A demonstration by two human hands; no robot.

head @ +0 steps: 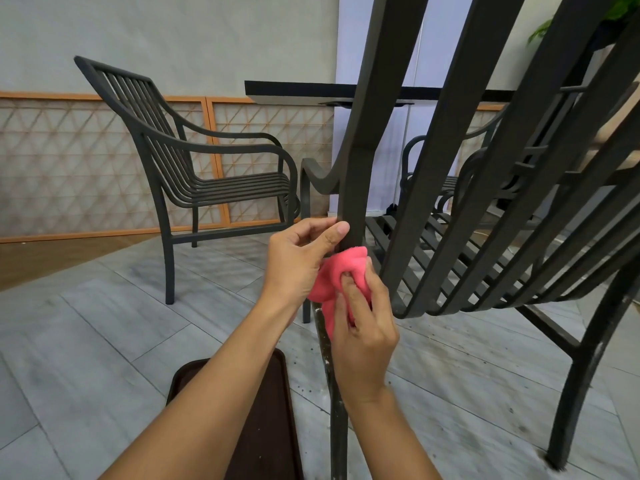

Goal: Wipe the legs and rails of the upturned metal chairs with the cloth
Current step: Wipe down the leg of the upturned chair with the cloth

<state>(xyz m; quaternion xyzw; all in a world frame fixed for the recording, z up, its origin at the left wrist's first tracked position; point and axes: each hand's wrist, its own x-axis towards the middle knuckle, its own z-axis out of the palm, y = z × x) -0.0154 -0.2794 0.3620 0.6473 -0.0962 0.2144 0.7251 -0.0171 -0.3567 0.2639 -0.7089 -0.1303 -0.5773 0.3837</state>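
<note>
Left hand (300, 258) curls its fingers round the dark metal chair leg (360, 174), thumb laid flat against the near face, gripping just above the cloth. Right hand (363, 327) bunches the pink cloth (337, 275) against that same leg, fingers curled into the soft, fuzzy fabric, with a fold hanging down beside the wrist. Cloth and both hands sit mid-frame, touching the leg where it meets the near chair (502, 237), a slatted frame of flat matte bars sweeping in curves to the right and crowding that whole side. Below the hands the leg looks scuffed and flecked pale. Far left, a second metal armchair (194, 168) stands upright on the grey tiled floor (86, 341), well apart, its back and seat made of thin parallel slats. Behind it runs a lattice screen (69, 161) framed in orange wood. A dark tabletop (298, 90) shows beyond the leg. Near bottom, a brown rounded tray (263, 438) lies under the left forearm.
</note>
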